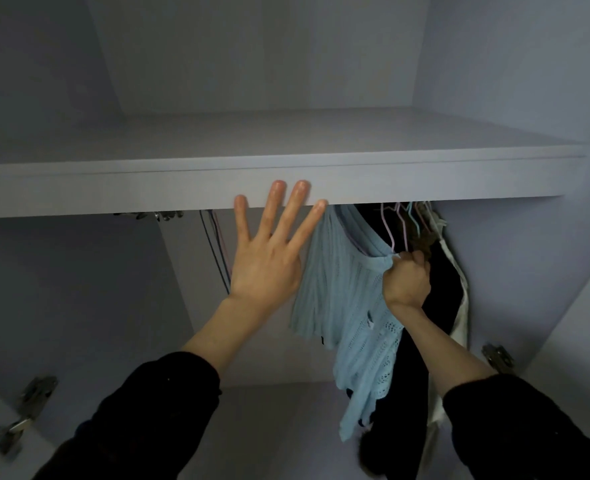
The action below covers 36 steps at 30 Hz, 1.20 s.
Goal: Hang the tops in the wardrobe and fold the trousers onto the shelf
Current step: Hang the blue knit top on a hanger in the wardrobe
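A light blue knit top (342,306) hangs on a hanger under the wardrobe shelf (148,188). My right hand (406,282) is shut on the top's shoulder, where the fabric bunches at the hanger. My left hand (269,251) is open with its fingers spread, raised in front of the shelf's front edge, just left of the blue top and holding nothing. The rail is hidden behind the shelf edge. No trousers are in view.
Dark garments (442,289) and a white one (460,313) hang right of the blue top on pastel hangers (404,223). Empty thin hangers (217,247) hang left of my left hand. Door hinges (27,410) sit at the lower left and at the right (498,358).
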Each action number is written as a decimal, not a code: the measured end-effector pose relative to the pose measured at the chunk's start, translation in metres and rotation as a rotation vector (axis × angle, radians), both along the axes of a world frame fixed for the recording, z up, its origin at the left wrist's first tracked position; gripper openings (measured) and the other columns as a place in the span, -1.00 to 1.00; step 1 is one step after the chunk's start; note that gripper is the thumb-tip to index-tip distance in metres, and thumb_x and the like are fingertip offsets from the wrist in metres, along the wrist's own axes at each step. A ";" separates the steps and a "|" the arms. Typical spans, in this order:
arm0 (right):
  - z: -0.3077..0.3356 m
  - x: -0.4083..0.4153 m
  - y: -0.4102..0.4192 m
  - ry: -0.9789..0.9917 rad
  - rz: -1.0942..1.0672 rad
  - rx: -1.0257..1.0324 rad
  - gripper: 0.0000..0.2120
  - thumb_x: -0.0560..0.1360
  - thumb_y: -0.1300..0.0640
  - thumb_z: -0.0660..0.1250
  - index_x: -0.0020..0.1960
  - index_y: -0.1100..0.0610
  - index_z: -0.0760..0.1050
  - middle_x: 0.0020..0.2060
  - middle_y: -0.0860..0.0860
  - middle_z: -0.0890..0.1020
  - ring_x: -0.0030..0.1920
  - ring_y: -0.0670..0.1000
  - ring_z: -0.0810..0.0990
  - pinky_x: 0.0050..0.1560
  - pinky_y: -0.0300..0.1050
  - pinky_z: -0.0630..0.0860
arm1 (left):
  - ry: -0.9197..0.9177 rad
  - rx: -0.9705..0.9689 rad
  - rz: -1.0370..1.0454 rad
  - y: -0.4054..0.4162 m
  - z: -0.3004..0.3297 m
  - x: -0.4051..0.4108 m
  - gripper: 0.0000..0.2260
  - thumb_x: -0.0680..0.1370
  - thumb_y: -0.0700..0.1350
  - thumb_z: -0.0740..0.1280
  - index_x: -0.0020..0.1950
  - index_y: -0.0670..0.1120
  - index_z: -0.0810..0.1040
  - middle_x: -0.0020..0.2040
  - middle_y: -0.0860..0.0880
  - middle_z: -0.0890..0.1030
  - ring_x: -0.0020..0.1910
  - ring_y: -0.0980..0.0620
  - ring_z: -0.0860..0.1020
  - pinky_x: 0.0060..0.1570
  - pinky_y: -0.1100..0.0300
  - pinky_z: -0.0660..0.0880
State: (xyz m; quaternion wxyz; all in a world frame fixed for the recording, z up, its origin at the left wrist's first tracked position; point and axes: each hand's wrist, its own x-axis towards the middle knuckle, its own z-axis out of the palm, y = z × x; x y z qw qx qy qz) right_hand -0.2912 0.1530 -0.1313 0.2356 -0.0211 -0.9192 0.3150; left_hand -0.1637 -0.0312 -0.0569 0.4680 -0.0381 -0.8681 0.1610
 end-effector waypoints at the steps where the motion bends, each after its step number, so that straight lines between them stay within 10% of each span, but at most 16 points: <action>1: 0.000 0.000 0.000 0.025 0.003 -0.002 -0.79 0.49 0.39 0.19 0.07 0.36 0.53 0.10 0.27 0.49 0.14 0.29 0.44 -0.18 0.10 0.47 | 0.001 0.002 0.002 0.000 0.000 0.000 -0.15 0.38 -0.24 0.37 0.54 0.00 -0.04 0.53 -0.07 -0.01 0.50 -0.13 -0.28 0.35 -0.35 -0.24; 36: 0.006 -0.001 0.039 -0.357 -0.089 -0.017 -0.64 0.54 0.23 0.25 0.30 0.33 0.35 0.29 0.26 0.35 0.26 0.24 0.37 0.15 0.10 0.43 | -0.110 0.037 0.039 0.005 0.002 0.008 -0.12 0.39 -0.30 0.32 0.55 0.00 -0.14 0.54 -0.06 -0.10 0.48 -0.14 -0.33 0.35 -0.32 -0.29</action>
